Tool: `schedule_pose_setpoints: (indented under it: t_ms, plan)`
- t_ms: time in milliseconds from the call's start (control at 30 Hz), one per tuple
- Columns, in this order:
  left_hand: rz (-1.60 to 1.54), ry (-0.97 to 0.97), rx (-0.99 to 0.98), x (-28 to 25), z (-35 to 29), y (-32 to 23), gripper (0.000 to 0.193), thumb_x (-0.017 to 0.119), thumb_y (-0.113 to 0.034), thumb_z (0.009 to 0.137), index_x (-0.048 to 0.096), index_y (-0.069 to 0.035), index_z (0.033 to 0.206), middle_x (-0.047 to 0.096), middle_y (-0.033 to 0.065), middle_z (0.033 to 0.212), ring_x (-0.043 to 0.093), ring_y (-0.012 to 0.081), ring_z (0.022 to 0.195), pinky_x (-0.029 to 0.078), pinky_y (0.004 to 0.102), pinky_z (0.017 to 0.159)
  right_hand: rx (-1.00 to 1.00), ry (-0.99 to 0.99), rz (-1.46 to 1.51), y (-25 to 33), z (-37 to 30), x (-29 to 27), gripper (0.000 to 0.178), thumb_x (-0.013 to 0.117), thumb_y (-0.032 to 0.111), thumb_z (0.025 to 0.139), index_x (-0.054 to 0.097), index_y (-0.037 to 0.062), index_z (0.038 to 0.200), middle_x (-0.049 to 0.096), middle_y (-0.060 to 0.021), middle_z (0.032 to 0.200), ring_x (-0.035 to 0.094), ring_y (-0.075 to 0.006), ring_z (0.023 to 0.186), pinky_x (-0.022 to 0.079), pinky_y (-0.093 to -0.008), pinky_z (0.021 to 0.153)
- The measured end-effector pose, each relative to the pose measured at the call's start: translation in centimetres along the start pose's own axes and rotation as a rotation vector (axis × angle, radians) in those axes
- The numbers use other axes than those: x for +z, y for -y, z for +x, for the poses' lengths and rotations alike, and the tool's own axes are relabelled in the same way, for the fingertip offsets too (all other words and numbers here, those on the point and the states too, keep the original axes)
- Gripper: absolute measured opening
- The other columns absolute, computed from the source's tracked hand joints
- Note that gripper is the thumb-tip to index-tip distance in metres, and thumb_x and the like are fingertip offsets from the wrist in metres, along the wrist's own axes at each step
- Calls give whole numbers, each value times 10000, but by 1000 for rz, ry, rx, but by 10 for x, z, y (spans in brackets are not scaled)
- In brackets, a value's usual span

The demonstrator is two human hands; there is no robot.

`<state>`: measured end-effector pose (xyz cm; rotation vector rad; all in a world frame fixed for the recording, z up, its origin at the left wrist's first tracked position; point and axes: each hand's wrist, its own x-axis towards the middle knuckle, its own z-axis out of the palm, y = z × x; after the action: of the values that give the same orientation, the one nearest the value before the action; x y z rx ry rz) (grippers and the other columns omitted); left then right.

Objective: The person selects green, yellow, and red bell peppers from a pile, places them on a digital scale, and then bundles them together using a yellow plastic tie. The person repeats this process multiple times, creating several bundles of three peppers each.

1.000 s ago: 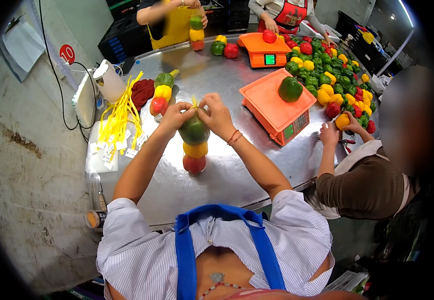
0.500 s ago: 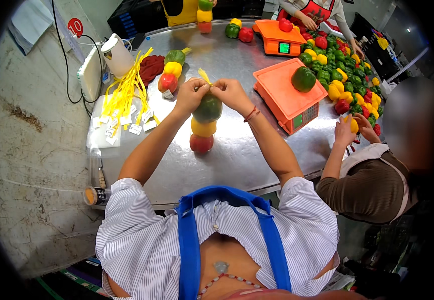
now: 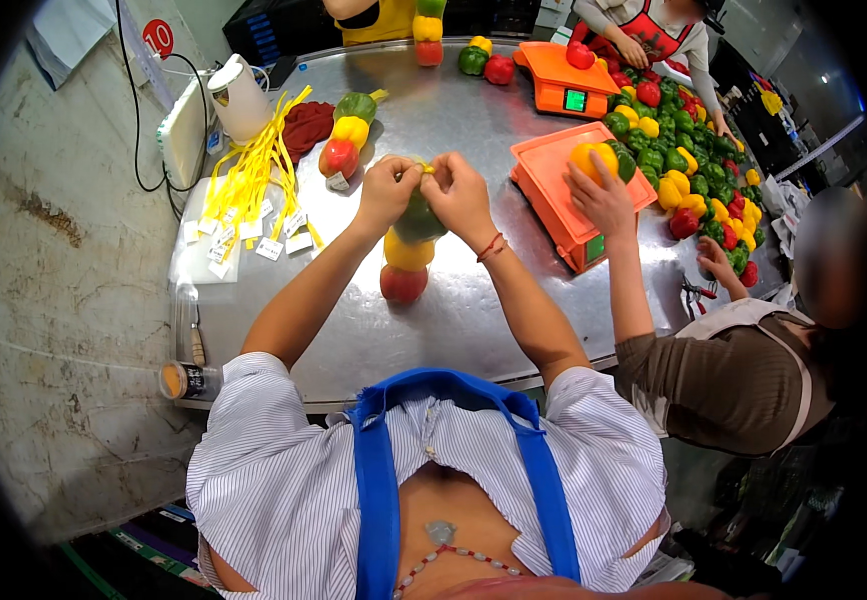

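Note:
In front of me stands a column of three bell peppers in a thin net sleeve: a green pepper (image 3: 418,222) on top, a yellow pepper (image 3: 408,254) in the middle, a red pepper (image 3: 404,286) at the bottom. My left hand (image 3: 390,192) and my right hand (image 3: 460,200) meet above the green one. Fingers of both are pinched on the yellow neck of the net sleeve (image 3: 426,168), most of which they hide. A finished-looking net sleeve of peppers (image 3: 350,130) with a white tag lies just beyond my left hand.
Yellow net strips (image 3: 259,165) with white tags lie at left, near a dark red cloth (image 3: 308,130). An orange scale (image 3: 544,165) stands at right; a co-worker's hand (image 3: 604,205) holds a yellow pepper (image 3: 594,156) over it. Beyond are a second scale (image 3: 560,97) and heaped peppers (image 3: 679,140).
The yellow tail that stuck up between my fingers is now mostly hidden by them. At right, the co-worker's hand has carried a yellow pepper from the heap's edge to the near scale.

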<state>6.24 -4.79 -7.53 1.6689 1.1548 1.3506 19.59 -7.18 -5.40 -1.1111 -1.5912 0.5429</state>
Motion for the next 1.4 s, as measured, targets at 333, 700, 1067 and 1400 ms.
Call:
schedule_pose_setpoints:
  t_ms: [333,700,1067,1400]
  plan:
    - [43,-41,-125,-7,4,1,129,543,-79,728,588,32,777,565,71,809,535,144,772,419,242,708,-84,-65,317,-21,-6,21,105,518,110,852,487,11,871,527,-9,733,479,-60,623,407,-198,559]
    - [82,10,56,-19,-3,1,157,555,-47,719,602,22,851,527,89,978,503,174,951,389,258,836,28,-30,362,-19,0,33,110,528,112,849,498,10,874,545,-6,738,499,-51,654,413,-187,579]
    - [-40,64,134,-12,-2,1,149,619,-135,720,588,0,774,520,94,928,516,205,893,401,286,796,-118,-65,408,4,33,21,104,540,124,851,513,25,834,560,-12,729,444,-28,585,363,-174,517]
    - [-373,223,-359,-30,51,41,243,574,-199,811,596,-11,962,568,40,969,512,80,876,389,195,788,163,35,755,-52,118,70,112,528,120,847,512,10,845,578,-57,703,443,-44,507,364,-191,452]
